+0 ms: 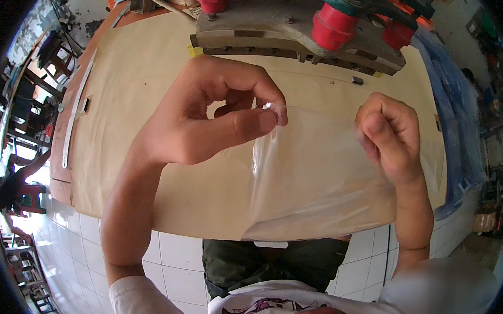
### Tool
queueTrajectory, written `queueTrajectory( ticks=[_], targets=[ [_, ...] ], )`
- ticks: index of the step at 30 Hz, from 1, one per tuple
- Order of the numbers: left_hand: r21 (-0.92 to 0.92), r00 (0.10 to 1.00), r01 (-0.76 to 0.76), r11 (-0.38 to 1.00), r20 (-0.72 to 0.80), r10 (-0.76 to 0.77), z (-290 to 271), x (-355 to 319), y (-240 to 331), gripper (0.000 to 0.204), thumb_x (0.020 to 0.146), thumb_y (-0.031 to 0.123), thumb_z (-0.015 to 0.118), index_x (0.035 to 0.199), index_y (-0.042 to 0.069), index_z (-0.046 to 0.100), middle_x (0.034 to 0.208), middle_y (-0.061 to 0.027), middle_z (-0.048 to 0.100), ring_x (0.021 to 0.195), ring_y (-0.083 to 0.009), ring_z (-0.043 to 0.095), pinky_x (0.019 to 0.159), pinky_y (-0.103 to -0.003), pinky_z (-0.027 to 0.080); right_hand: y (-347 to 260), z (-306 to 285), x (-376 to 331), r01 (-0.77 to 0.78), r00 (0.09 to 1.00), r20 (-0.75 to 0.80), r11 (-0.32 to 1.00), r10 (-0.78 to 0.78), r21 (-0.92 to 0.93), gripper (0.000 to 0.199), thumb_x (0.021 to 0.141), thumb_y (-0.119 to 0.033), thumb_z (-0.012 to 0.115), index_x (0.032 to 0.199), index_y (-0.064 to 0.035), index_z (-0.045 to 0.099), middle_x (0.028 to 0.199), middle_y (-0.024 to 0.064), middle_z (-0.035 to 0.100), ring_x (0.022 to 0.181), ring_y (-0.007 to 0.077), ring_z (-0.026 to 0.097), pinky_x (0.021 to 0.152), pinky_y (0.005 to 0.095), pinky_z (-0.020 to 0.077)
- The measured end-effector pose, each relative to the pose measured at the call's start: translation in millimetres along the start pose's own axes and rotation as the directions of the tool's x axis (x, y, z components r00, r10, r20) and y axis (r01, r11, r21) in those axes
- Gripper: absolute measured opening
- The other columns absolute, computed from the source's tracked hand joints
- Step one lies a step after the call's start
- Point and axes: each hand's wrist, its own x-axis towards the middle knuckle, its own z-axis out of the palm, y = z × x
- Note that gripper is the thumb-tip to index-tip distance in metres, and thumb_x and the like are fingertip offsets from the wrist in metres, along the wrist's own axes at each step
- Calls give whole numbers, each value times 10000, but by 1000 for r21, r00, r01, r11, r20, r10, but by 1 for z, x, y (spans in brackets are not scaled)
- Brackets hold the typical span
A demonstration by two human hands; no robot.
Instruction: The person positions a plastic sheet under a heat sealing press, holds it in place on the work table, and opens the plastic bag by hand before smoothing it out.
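A clear plastic sheet or bag (321, 164) is stretched between my hands, its lower part draping to the near table edge. My left hand (195, 123) pinches its upper left corner between thumb and forefinger. On the other side, my right hand (391, 137) is closed with the thumb folded over, gripping the plastic's right edge. Just beyond the hands stands a heavy metal machine (290, 34) with a long bar, red cylindrical parts and green arms.
Brown paper covers the table (115, 96). A metal ruler (79, 110) lies along its left side. Blue plastic sheeting (456, 121) hangs at the right edge. A small dark piece (357, 81) rests near the machine. White tiles (179, 253) floor the room.
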Motion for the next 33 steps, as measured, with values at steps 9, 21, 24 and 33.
queueTrajectory(
  ticks=[9, 21, 24, 33],
  targets=[
    [66, 999, -35, 997, -15, 36, 3, 0, 2, 69, 789, 19, 622, 824, 4, 680, 763, -51, 609, 647, -100, 514, 549, -230, 376, 4, -1, 1, -2, 1000, 10, 1000, 2, 11, 341, 957, -304, 564, 740, -41, 554, 575, -35, 471, 474, 25, 395, 425, 195, 295],
    [149, 999, -29, 988, -24, 33, 2, 0, 1, 73, 809, 64, 643, 826, 3, 679, 754, -43, 618, 630, -79, 507, 529, -224, 363, 5, -2, -1, 6, 1000, -15, 1000, -7, -18, 340, 947, -310, 584, 735, -46, 559, 560, -43, 477, 466, 19, 402, 420, 198, 289],
    [147, 999, -41, 988, -18, 45, 1, 0, -1, 77, 813, 62, 642, 825, -7, 674, 752, -50, 619, 646, -86, 527, 537, -227, 377, 2, -1, 0, 13, 1000, -3, 999, -13, -49, 341, 944, -309, 589, 733, -43, 562, 548, -49, 471, 465, 15, 398, 419, 202, 286],
    [112, 1000, -11, 994, 1, 11, 1, 0, 2, 82, 822, 46, 634, 834, -31, 662, 784, -79, 630, 694, -124, 572, 598, -244, 436, 6, -4, -1, -2, 1000, -12, 999, 1, -45, 336, 945, -309, 591, 757, -31, 580, 549, -52, 458, 480, 12, 375, 438, 202, 267]
  ],
)
